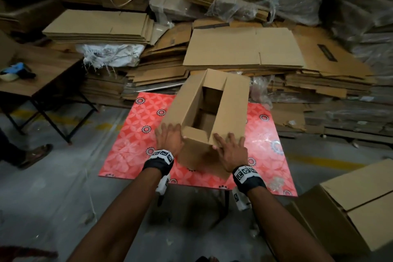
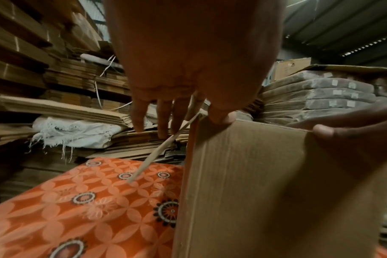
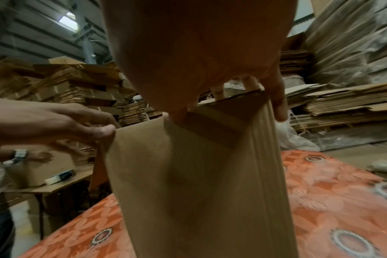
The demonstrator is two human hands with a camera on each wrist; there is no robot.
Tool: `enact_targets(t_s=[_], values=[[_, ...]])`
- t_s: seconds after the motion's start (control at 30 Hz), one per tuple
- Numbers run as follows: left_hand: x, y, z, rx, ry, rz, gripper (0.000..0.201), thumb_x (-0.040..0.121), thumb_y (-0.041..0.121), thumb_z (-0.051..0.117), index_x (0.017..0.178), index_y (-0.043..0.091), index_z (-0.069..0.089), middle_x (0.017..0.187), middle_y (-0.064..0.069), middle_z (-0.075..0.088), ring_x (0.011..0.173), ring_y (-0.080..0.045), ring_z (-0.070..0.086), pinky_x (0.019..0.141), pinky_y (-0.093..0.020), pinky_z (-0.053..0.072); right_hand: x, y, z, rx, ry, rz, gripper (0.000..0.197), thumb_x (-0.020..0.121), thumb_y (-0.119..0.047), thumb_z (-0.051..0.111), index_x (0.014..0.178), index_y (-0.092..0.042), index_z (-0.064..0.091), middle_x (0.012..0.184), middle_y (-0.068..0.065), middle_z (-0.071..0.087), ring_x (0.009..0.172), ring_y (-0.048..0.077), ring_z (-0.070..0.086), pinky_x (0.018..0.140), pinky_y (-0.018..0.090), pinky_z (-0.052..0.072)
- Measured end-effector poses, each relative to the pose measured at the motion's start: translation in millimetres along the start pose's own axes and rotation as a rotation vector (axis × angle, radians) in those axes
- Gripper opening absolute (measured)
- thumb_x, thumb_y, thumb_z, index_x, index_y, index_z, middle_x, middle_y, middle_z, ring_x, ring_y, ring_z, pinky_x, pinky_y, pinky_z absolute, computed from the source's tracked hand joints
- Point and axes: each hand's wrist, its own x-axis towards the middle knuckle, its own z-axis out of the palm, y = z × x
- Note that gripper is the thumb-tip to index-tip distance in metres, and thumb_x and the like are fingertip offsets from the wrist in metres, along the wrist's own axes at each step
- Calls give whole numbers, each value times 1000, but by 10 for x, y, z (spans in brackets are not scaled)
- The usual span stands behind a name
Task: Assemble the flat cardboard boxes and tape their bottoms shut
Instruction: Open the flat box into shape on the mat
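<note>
A brown cardboard box (image 1: 191, 100) stands upright on the red flower-patterned table (image 1: 131, 144). Its two short flaps are folded in. The two long flaps lean inward with a dark gap between them. My left hand (image 1: 169, 137) lies with straight fingers on the left long flap, its thumb on the box's near top edge (image 2: 221, 115). My right hand (image 1: 231, 149) presses spread fingers on the right long flap, and one finger (image 3: 278, 104) hangs over the box's right side. In both wrist views the near wall of the box (image 2: 254, 174) (image 3: 199, 192) fills the lower frame.
Stacks of flat cardboard (image 1: 244, 49) (image 1: 97, 25) crowd the far side of the table. A wooden side table (image 1: 42, 74) at the left holds a tape dispenser (image 1: 12, 72). An assembled box (image 1: 350, 204) sits at the lower right. Another person's foot (image 1: 36, 154) is at the left.
</note>
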Motion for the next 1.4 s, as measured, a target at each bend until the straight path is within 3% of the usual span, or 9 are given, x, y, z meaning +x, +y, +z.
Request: enact_targets(t_s=[0.07,0.13,0.27,0.43,0.67,0.83,1.07,1.23,1.4], values=[[22,33,-93,89,40,3,64,84,36,71,142,22,47,146,-13,47,142,-40,34,114,-58,28,40,-130,-62,-14,50,-56,54,100,-58,16,152,-50,30,142,8,43,122,44,40,90,50,47],[-2,95,-116,121,73,64,63,80,32,76,137,22,51,144,-12,48,140,-37,36,115,-52,31,136,-258,-123,-29,82,-86,50,100,-52,28,150,-50,36,136,9,45,115,40,43,90,50,44],[-153,168,27,-78,167,58,38,84,24,60,121,18,64,126,-8,61,121,-29,52,106,-44,39,348,-404,-198,-73,14,-173,50,102,-44,42,151,-54,35,134,11,39,118,39,39,96,50,37],[-247,126,193,-189,127,-2,41,96,43,55,127,17,61,135,-4,60,134,-26,47,116,-61,27,410,-443,-452,-1,-51,-300,49,93,-58,32,120,-39,69,132,6,45,122,37,40,98,47,35],[-118,137,241,-394,118,-31,46,95,33,69,130,5,58,145,-17,52,142,-33,37,118,-47,25,79,228,-790,368,393,-472,36,81,-15,62,115,-19,69,133,1,61,126,29,47,105,47,40],[29,163,187,-470,134,-45,36,92,17,71,121,-3,60,136,-25,54,137,-37,41,112,-41,32,-451,853,-545,409,619,-293,30,81,5,73,108,-8,71,120,9,69,125,30,54,111,32,35],[-85,368,288,-460,196,86,52,80,-9,56,132,-1,58,136,-21,58,136,-38,42,118,-43,32,-755,971,232,454,512,-82,35,74,5,75,106,-9,75,112,12,71,106,34,65,93,40,53],[-233,573,594,-516,46,218,54,87,29,37,131,10,61,138,-15,59,146,-36,36,128,-34,8,-658,643,548,456,288,-51,53,72,-3,82,122,-19,70,114,2,70,102,28,67,84,33,54],[-369,681,472,-353,-40,278,47,99,48,43,134,21,60,147,-5,51,152,-35,22,122,-62,16,-471,360,749,551,134,-56,70,75,-2,78,140,-20,60,131,3,66,116,26,65,98,35,53]])
